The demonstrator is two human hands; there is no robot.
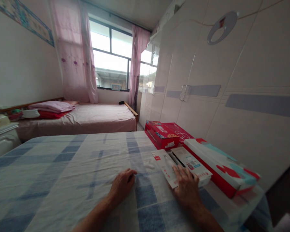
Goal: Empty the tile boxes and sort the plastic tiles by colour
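My left hand (123, 182) rests on the blue-and-white striped bed sheet (91, 170), its fingers loosely bent and nothing visible in it. To the right, my right hand (186, 183) lies with spread fingers over a white printed box (194, 161). That box has a small picture on top, and a dark gap runs along its left side. Beside the gap is a white panel (163, 166) with red marks, partly under my fingertips. Whether the panel is attached to the box I cannot tell. A pale slender shape near the fingertips is too blurred to name.
Behind the white box sits a red box (160, 135), next to another red carton (180, 130). A long white, red and teal box (222, 164) lies on the right. A wardrobe (198, 71) lines the right side. A second bed (99, 117) stands by the window.
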